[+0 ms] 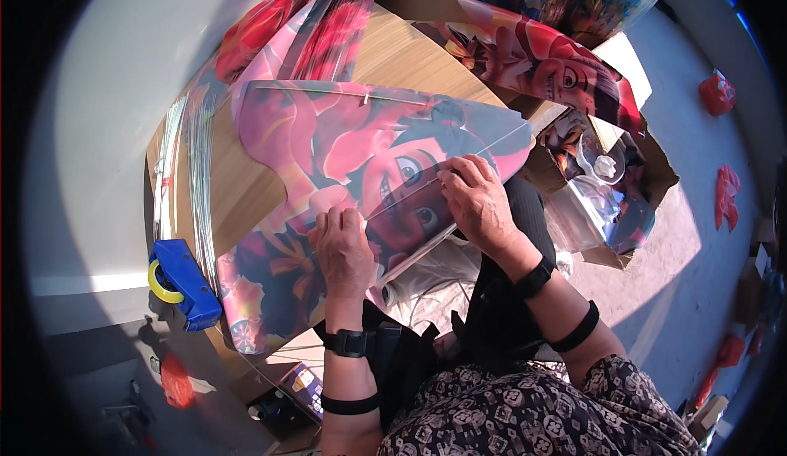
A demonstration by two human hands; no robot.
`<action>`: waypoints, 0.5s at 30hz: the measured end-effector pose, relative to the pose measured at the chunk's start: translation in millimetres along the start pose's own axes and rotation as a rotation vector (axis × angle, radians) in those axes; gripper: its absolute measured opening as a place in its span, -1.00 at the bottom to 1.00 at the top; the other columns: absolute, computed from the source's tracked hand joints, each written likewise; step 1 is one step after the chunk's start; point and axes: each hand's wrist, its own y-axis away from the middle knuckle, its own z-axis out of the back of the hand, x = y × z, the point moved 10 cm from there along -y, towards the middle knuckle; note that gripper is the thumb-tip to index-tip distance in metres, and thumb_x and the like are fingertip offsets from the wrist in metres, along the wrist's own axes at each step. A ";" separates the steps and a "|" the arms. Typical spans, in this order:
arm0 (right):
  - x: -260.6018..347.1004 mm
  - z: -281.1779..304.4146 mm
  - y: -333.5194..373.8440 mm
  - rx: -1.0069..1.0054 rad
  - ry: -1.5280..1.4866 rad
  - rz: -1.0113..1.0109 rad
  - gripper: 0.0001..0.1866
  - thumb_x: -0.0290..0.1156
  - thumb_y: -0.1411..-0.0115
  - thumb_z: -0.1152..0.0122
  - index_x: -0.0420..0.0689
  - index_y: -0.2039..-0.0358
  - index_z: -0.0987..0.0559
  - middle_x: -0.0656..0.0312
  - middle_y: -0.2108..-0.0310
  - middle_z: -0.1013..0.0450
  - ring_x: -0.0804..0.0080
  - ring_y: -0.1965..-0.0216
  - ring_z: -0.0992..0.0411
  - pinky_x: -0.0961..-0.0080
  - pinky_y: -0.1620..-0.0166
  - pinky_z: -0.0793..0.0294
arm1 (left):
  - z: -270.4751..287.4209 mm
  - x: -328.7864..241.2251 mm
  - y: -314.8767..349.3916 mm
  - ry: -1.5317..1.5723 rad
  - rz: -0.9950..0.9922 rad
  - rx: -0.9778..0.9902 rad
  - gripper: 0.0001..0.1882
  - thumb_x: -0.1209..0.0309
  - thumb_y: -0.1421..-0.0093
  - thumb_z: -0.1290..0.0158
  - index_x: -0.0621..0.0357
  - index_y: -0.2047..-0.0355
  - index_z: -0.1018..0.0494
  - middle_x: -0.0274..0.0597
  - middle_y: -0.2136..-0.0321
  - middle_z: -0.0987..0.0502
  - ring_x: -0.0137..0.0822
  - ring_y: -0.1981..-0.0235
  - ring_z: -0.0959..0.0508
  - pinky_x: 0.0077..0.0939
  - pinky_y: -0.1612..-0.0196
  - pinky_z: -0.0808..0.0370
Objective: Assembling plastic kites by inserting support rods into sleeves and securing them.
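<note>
A thin printed sheet, which looks like a kite sail (328, 140), lies across the table and my lap, with a pink, grey and orange cartoon picture on it. Over its middle runs a thin pale rod (402, 201), slanting up to the right. Fingertips of my left hand (343, 251) pinch the rod's lower end. Farther along, my right hand (482, 206) has its thumb and fingers closed on the same rod, against the sheet. Another thin rod follows the sheet's far edge, with a small tie near its middle.
A blue tape dispenser (187, 285) with yellow tape stands at the table's left edge, near bundles of thin rods (199, 177). Red printed sheets (328, 42) lie on the wooden table (410, 46). At right, an open cardboard box (656, 198) holds plastic bags and a clear bowl (601, 159).
</note>
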 end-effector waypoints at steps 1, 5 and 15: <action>1.3 -1.2 -1.7 -0.002 -0.006 0.013 -0.65 -0.47 0.05 -0.26 -0.20 0.18 -0.55 0.09 0.08 -0.44 0.03 -0.04 -0.35 0.19 -0.12 -0.36 | -0.1 0.9 0.5 -0.002 0.002 0.000 -0.84 0.54 -0.08 -0.09 0.12 0.32 -0.38 -0.16 0.31 -0.41 -0.10 0.17 -0.42 -0.15 0.12 -0.28; 4.4 -2.2 -4.8 -0.006 0.007 0.024 -0.67 -0.47 0.05 -0.26 -0.20 0.19 -0.55 0.10 0.09 -0.44 0.05 -0.04 -0.36 0.19 -0.12 -0.36 | 0.1 -1.7 -0.8 0.000 -0.003 -0.007 -0.86 0.53 -0.08 -0.09 0.11 0.34 -0.39 -0.18 0.33 -0.41 -0.11 0.19 -0.41 -0.16 0.14 -0.27; 6.3 -1.8 -2.1 -0.003 0.002 0.015 -0.66 -0.46 0.05 -0.27 -0.21 0.20 -0.54 0.09 0.08 -0.43 0.07 -0.04 -0.35 0.20 -0.14 -0.32 | -0.1 -0.5 -1.0 0.039 -0.006 -0.004 -0.86 0.55 -0.08 -0.08 0.13 0.34 -0.38 -0.15 0.32 -0.42 -0.08 0.19 -0.42 -0.12 0.13 -0.27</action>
